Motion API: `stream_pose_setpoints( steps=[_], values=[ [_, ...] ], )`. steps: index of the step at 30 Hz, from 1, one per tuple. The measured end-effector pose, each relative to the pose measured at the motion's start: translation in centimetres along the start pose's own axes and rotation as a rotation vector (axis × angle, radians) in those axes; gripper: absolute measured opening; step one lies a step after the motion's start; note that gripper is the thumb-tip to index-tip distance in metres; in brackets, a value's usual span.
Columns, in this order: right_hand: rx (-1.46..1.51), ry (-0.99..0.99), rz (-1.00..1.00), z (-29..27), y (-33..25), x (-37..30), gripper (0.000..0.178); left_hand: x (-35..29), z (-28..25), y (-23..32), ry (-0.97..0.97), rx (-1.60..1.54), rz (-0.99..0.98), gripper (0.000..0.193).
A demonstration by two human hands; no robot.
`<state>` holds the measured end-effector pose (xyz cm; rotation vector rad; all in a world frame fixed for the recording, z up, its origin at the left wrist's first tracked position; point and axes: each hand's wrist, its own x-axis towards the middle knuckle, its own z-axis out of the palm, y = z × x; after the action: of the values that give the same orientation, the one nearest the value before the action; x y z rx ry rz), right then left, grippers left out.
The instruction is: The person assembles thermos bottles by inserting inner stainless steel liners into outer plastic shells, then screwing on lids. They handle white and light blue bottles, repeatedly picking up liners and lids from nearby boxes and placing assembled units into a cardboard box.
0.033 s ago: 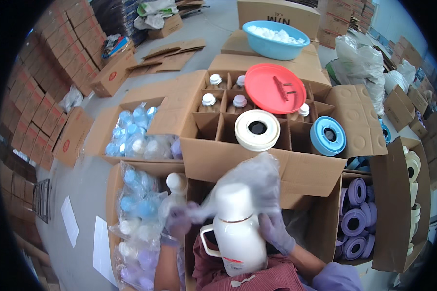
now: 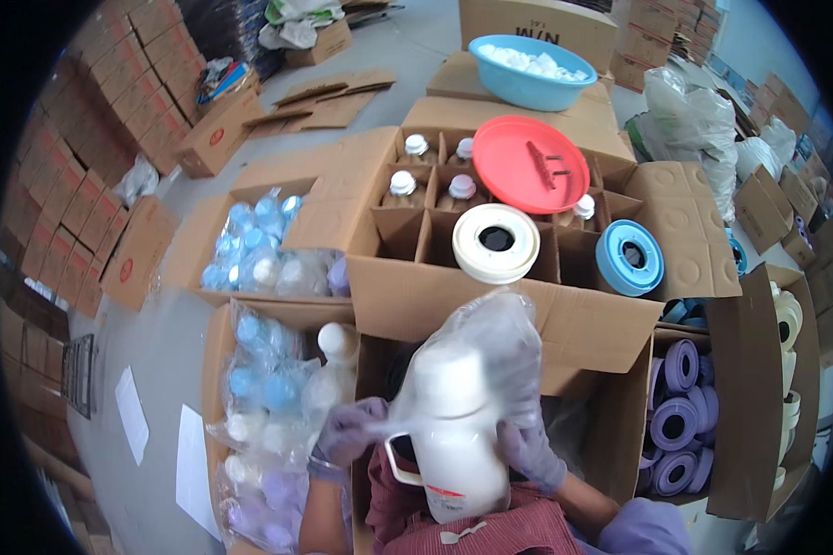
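Note:
A white vacuum flask (image 2: pixel 463 467) with a side handle and a white cap stands tilted at my lap, against a dark red apron. A clear plastic bag (image 2: pixel 491 324) is drawn over its cap and upper part. My left hand (image 2: pixel 350 433), in a thin purple glove, pinches the bag's edge beside the handle. On the flask's other side my right hand (image 2: pixel 530 453), gloved alike, is closed on the bag's edge, its fingers partly hidden by the film and against the flask's shoulder.
Ahead is a divided carton (image 2: pixel 491 301) with capped bottles, a cream ring part (image 2: pixel 467 264), a blue ring part (image 2: pixel 611 268) and a red plate (image 2: pixel 518 148). Bagged cups (image 2: pixel 278 388) fill a carton at left; purple rings (image 2: pixel 673 424) at right. A blue basin (image 2: pixel 537 92) stands farther back.
The bag has come down over the flask's cap, where before it lay mostly behind it. My left hand has moved a little right, closer to the handle.

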<state>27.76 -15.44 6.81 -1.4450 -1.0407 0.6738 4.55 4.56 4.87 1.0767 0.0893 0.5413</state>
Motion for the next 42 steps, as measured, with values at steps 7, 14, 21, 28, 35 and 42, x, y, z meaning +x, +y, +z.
stream_pose_setpoints(
  steps=[7,14,21,28,35,42],
  values=[
    [0.121,-0.175,0.407,0.8,-1.0,-9.1,0.078,-5.8,3.2,-2.4,0.340,0.226,0.078,0.018],
    [0.046,-0.018,0.533,-3.3,-0.1,-8.5,0.065,-13.2,5.7,-3.0,0.121,0.365,-0.782,0.032],
    [-0.301,-0.439,-0.030,1.6,0.4,-3.6,0.117,-10.3,1.4,0.6,-0.207,0.151,-1.231,0.048],
    [-0.499,-0.663,0.013,1.0,0.6,-7.1,0.120,-8.6,-2.4,-0.1,0.149,0.323,-0.561,0.046],
    [-0.144,-0.703,-0.010,3.0,-2.2,1.3,0.082,-14.6,-6.5,-3.9,0.689,0.229,-0.292,0.029],
    [-0.355,-0.824,-0.599,11.5,-6.8,31.2,0.052,0.0,-17.8,4.7,0.881,-0.461,0.430,0.012]
  ],
)
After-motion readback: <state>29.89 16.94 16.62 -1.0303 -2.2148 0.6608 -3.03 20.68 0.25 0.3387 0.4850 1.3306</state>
